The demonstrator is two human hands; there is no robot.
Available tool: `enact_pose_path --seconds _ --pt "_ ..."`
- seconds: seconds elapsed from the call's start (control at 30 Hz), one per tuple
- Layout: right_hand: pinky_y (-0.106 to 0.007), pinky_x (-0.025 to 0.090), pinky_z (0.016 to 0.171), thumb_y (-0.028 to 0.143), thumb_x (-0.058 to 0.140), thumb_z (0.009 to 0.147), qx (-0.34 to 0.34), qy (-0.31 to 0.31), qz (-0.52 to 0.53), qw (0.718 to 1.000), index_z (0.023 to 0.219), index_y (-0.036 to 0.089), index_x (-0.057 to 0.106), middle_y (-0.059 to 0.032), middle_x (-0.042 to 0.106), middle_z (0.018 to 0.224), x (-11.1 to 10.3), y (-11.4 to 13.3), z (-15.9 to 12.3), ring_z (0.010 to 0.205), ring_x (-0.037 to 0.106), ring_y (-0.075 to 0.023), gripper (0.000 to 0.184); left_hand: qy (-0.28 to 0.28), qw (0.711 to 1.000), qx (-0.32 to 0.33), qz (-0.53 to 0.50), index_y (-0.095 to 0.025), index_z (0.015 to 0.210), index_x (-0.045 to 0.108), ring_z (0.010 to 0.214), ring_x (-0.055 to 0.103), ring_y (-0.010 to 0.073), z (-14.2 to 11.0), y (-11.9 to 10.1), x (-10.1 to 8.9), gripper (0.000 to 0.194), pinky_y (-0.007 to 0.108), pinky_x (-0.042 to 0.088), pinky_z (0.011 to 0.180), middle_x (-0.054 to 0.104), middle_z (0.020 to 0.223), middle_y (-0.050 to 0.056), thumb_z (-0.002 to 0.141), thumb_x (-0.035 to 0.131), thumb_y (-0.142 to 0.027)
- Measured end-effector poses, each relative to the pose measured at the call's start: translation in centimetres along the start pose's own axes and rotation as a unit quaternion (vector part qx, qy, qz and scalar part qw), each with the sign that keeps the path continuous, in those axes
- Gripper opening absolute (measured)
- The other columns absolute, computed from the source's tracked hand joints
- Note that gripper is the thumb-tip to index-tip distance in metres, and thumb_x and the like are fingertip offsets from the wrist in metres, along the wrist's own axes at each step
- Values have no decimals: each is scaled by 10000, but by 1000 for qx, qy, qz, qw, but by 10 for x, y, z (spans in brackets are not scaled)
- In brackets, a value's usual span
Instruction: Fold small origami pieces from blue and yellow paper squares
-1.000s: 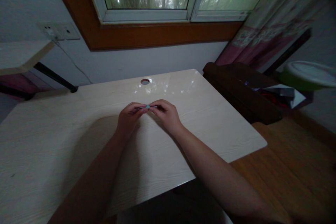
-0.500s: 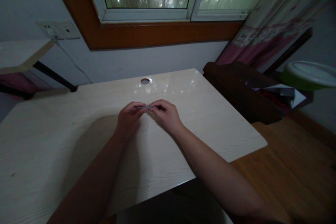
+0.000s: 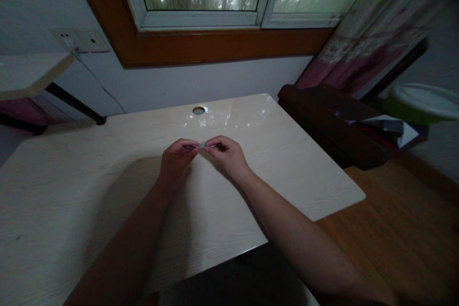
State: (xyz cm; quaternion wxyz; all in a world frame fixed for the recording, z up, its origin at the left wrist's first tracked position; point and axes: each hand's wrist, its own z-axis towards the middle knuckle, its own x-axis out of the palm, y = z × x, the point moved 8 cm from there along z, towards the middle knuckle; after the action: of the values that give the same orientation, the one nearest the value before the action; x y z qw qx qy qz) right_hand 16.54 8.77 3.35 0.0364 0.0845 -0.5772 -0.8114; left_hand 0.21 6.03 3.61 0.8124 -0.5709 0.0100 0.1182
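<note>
A small, thin teal-green object [image 3: 202,145] shows between my two hands, mostly covered by the fingers; its kind is too small to make out. My left hand [image 3: 176,157] pinches its left end between thumb and fingers. On the other side, my right hand [image 3: 227,154] pinches the right end the same way. The fingertips of both hands nearly meet, held just above the pale wood-grain table [image 3: 287,167].
A round cable hole [image 3: 198,111] lies near the table's back edge. At left stands a raised shelf [image 3: 36,74] on black legs. Beyond the right edge are a dark brown piece of furniture [image 3: 322,119] and a green tub [image 3: 419,103]. A window [image 3: 201,19] is behind.
Both hands stay in nearly the same place. Slightly more of the teal-green object's middle shows between the fingertips now.
</note>
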Motion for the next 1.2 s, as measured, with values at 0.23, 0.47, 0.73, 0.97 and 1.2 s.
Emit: enact_pose_path --seconds 0.23,0.47,0.73,0.97,1.2 --pt "-281 509 748 325 726 795 -15 29 18 999 956 219 713 -40 696 894 3 2 0 819 647 -158 194 8 1000 14 10 -203 896 702 803 673 167 1 -2 0 155 273 532 759 712 869 38 793 727 -316" --pt "-275 470 699 332 703 823 -54 39 -66 996 875 218 728 -35 674 853 1 9 1 788 616 -155 128 16 999 18 32 -206 868 709 781 671 165 0 -5 1 145 268 533 742 720 852 33 794 725 -329" --pt "-281 453 682 324 691 830 -55 30 -87 994 825 215 718 -29 668 813 -1 18 -1 760 600 -159 112 14 1000 -12 -18 -191 860 696 794 667 172 0 0 3 192 283 528 758 717 857 47 772 740 -356" --pt "-280 451 699 312 688 831 -54 23 -85 995 830 220 713 -22 670 823 -3 14 1 766 602 -159 96 44 995 -63 -62 -173 917 695 752 671 168 2 15 8 273 287 535 729 707 818 46 754 745 -387" --pt "-276 452 687 313 703 817 -52 18 -75 996 830 209 714 -26 673 821 -2 10 1 756 605 -158 106 57 996 -58 -34 -179 853 705 702 667 156 1 10 9 190 262 526 688 704 752 24 801 699 -362"
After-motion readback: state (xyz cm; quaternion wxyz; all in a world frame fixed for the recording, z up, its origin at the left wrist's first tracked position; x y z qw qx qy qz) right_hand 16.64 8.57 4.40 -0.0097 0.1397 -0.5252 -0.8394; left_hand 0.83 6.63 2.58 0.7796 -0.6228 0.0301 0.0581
